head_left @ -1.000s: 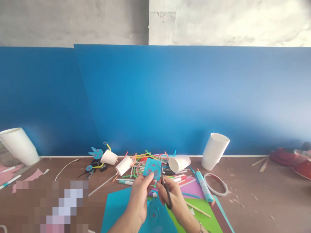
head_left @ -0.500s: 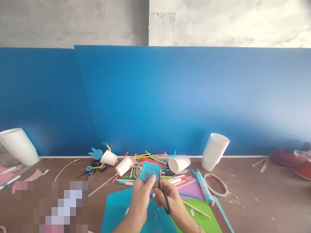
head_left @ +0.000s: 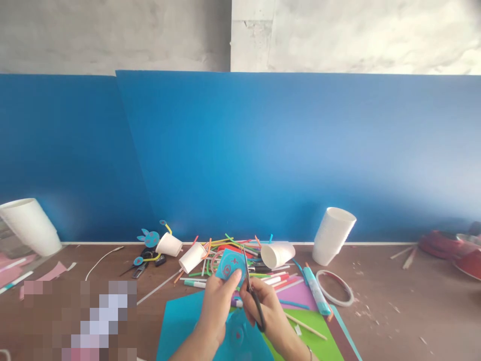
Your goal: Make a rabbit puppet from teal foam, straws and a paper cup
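While scissors (head_left: 256,301) flank it, the blue paper (head_left: 227,260) has shifted left.

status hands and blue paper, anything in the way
Left hand pinching blue paper. Right hand holding scissors at paper's edge. Left thumb covers part of drawing.

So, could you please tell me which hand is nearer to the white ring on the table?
Right. The right hand, holding the scissors, is left of the white ring, with a light-blue tube lying between them; the left hand, pinching blue paper, is farther left.
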The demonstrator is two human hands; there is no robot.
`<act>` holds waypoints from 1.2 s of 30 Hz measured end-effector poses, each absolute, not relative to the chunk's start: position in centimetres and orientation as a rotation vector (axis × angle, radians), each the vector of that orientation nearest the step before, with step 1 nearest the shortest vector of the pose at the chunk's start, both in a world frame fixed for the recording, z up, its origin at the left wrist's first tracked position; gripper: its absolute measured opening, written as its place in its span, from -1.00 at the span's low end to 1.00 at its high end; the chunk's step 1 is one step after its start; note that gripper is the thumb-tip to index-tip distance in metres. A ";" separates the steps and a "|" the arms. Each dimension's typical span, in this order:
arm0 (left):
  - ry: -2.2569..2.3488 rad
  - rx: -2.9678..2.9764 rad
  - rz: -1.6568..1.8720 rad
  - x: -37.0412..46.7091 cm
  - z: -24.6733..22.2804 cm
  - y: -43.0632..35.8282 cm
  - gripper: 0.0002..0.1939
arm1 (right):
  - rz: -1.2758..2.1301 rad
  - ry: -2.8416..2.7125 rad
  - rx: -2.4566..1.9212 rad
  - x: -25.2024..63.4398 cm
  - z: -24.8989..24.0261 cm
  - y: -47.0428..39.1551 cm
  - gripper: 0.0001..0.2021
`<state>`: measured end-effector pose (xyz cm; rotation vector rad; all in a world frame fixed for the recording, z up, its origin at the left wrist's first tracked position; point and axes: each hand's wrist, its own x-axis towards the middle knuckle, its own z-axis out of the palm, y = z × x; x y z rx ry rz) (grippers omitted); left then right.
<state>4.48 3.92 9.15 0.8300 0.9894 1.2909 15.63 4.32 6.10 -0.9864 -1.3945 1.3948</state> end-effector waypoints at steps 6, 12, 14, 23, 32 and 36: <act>0.978 0.900 1.306 4.1 8.7 4.2 -0.68 | 1.413 -1.391 -1.004 15.7 6.4 4.3 -0.54; 0.958 0.954 1.322 3.6 9.6 4.5 -0.75 | 1.412 -1.420 -0.998 16.0 6.6 4.5 -0.56; 0.947 0.956 1.317 3.5 10.1 4.5 -0.75 | 1.406 -1.437 -1.006 16.1 6.5 4.6 -0.56; 0.976 0.976 1.292 3.2 10.7 4.5 -0.76 | 1.398 -1.462 -1.008 16.4 6.1 4.7 -0.59; 0.994 0.943 1.314 3.4 10.7 4.6 -0.71 | 1.428 -1.432 -1.034 16.2 6.4 4.8 -0.59; 1.026 0.973 1.320 3.6 10.7 4.5 -0.72 | 1.435 -1.419 -1.022 16.0 6.1 4.9 -0.58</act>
